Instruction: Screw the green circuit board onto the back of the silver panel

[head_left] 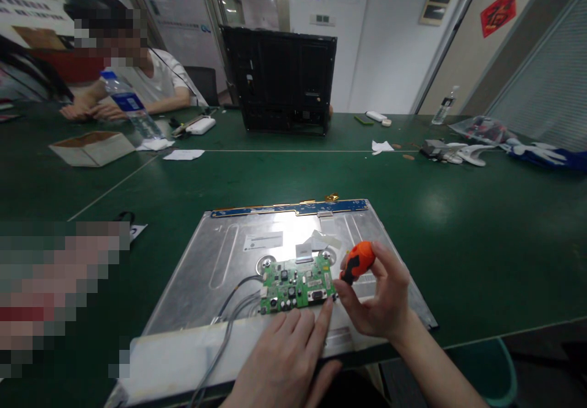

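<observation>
A green circuit board (298, 282) lies on the silver metal back of a display panel (220, 255). Grey and black cables (232, 319) run from the board's left side. My right hand (383, 298) is closed around a screwdriver with an orange and black handle (360, 258), held tilted over the board's right end. Its tip cannot be made out clearly. My left hand (288, 356) lies at the board's front edge, index finger stretched to the front right corner and the other fingers laid out, holding nothing.
A green table (458, 230) carries the panel. Behind it stands a black monitor casing (284, 84). A water bottle (132, 108), an open box (92, 148) and a seated person (151, 81) are at the far left. White gloves (463, 153) lie at the right, and a teal bin (490, 371) stands below.
</observation>
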`<state>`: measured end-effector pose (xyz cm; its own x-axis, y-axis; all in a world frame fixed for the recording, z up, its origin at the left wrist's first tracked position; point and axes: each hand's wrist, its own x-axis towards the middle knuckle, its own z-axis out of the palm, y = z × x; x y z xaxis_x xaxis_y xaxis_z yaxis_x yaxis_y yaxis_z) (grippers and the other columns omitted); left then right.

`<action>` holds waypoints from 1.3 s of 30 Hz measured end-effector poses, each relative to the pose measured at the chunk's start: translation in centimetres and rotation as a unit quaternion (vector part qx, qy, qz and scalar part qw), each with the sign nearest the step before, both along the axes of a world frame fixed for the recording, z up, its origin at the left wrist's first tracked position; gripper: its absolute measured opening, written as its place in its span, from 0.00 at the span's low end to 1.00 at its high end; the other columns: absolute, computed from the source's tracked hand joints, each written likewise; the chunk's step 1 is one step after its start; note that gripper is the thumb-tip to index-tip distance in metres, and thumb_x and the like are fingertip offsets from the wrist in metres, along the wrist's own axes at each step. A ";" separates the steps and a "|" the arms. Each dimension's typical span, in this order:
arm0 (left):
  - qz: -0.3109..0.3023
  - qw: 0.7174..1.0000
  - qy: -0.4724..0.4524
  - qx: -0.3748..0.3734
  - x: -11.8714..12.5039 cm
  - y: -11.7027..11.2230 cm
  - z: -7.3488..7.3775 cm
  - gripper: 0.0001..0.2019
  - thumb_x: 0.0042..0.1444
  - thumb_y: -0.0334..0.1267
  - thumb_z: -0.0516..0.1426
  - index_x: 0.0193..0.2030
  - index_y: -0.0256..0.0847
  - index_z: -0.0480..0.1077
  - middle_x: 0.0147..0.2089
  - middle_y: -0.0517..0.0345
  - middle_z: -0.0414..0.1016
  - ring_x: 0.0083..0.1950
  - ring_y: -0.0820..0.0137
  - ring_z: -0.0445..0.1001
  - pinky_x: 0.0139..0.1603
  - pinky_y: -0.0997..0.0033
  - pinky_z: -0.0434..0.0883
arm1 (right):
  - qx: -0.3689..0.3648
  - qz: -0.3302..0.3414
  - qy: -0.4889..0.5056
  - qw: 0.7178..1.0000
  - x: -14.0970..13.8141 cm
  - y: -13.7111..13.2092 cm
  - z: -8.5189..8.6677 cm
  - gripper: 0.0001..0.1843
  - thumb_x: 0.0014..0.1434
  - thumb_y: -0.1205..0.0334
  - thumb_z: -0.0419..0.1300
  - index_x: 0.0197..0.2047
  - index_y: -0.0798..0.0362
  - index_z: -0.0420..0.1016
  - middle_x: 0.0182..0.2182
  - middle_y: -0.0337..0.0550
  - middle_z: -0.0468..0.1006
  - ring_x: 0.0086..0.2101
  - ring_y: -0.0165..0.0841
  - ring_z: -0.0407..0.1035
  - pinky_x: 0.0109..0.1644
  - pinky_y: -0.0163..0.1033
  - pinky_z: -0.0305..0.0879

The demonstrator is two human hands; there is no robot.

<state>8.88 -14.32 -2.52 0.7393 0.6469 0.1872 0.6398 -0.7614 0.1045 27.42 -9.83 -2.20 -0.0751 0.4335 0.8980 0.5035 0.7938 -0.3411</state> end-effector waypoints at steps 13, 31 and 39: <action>-0.006 1.000 0.000 -0.002 -0.1 0.0 0.0 0.24 0.59 0.41 0.56 0.60 0.33 0.61 0.43 0.47 0.74 0.41 0.59 0.71 0.40 0.60 0.69 | 0.006 -0.033 0.011 0.999 -0.2 -0.1 -0.7 0.43 0.54 0.72 0.60 0.69 0.52 0.46 0.39 0.46 0.71 0.29 0.30 0.69 0.29 0.37 0.74; -0.005 1.000 -0.004 0.008 -0.1 0.0 0.0 0.24 0.60 0.41 0.55 0.61 0.33 0.61 0.42 0.48 0.74 0.40 0.60 0.71 0.39 0.60 0.70 | -0.002 -0.011 0.016 1.000 -0.2 -0.1 -0.2 0.42 0.54 0.73 0.59 0.69 0.53 0.47 0.39 0.46 0.69 0.28 0.29 0.68 0.25 0.36 0.71; -0.009 1.000 -0.001 0.014 0.0 -0.1 0.0 0.24 0.59 0.41 0.56 0.60 0.32 0.62 0.43 0.47 0.74 0.40 0.59 0.71 0.39 0.60 0.71 | 0.020 -0.025 0.003 0.999 -0.2 0.0 -0.6 0.43 0.54 0.71 0.61 0.69 0.52 0.47 0.38 0.44 0.71 0.27 0.29 0.68 0.28 0.38 0.75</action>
